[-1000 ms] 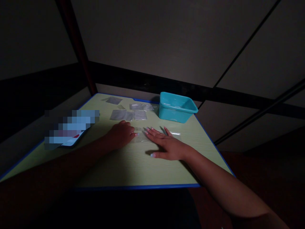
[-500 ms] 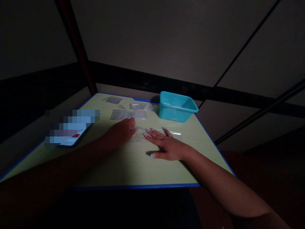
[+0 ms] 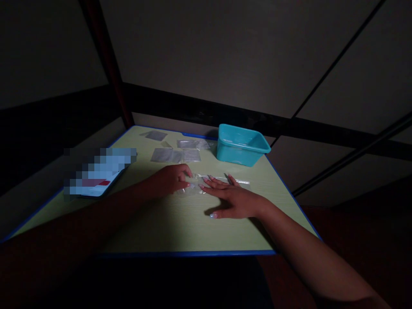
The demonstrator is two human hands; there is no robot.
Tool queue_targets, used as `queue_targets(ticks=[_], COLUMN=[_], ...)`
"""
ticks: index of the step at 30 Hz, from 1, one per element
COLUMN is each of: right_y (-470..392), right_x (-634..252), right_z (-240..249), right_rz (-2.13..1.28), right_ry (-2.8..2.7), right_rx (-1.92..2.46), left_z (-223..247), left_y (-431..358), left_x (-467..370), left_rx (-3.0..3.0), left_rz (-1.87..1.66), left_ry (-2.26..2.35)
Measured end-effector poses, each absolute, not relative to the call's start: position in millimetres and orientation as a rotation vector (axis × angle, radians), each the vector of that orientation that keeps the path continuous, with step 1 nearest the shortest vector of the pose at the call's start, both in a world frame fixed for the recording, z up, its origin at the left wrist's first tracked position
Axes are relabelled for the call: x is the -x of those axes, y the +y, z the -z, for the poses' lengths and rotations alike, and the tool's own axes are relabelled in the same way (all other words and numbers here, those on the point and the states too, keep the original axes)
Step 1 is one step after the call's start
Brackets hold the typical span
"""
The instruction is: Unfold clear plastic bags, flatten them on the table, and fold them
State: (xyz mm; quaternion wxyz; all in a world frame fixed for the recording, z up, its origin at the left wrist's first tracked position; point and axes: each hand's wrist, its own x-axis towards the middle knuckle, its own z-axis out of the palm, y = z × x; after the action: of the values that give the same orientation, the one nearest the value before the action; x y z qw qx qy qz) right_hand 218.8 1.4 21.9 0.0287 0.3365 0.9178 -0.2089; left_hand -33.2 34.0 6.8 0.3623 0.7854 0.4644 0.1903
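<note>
Clear plastic bag point(image 3: 246, 184) flat on table point(image 3: 193, 231), long axis left-right. Right hand point(image 3: 236, 201) open, fingers splayed, pressing on it, gripping nothing. Left hand point(image 3: 169, 179) at left end, half-curled, thumb and index apart (any hold: can't tell). Both equally near.

Room type unclear; dim panelled walls point(image 3: 199, 56) enclose one small blue-edged table point(image 3: 193, 234), suggesting indoors.

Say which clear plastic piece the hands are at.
The front plastic piece: the right hand lies spread on it, the left hand is at one end; the other pieces lie behind.
</note>
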Motion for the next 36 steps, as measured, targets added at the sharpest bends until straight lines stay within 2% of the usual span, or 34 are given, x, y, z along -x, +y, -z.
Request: queue_targets(ticks=[7,16,19,22,26,31,36], right_y=[0.2,2.2,1.6,-0.1,-2.9,-3.1,-1.4], right_x=[-220.6,-213.8,-214.2,-213.8,-212.9,-215.7,-212.7], right_z=[-26.8,-15.6,-16.3,-18.3,-22.3,-26.2,-19.8], right_rz=[0.576,0.610,0.613,0.624,0.648,0.557,0.560], right_ry=[2.981,2.857,2.858,2.858,2.887,2.960,2.958], right_rx=[-1.090,-1.003,-1.002,-0.996,-0.947,-1.034,-0.972], left_z=[-14.3,-15.9,-16.5,-19.6,-20.9,-5.1,11.3], left_y=[32.8,30.4,28.1,25.9,24.6,25.7,27.4], left_x=[33.2,30.8,28.6,26.2,25.1,29.3,33.4], left_rx=[-2.149,-2.228,-2.214,-2.231,-2.387,-2.766,-2.786], left_rz=[-0.431,-0.380,-0.537,-0.841,-1.041,-0.711,-0.336], left_ry=[1.318,1.449,1.496,1.569,1.436,1.325,1.486])
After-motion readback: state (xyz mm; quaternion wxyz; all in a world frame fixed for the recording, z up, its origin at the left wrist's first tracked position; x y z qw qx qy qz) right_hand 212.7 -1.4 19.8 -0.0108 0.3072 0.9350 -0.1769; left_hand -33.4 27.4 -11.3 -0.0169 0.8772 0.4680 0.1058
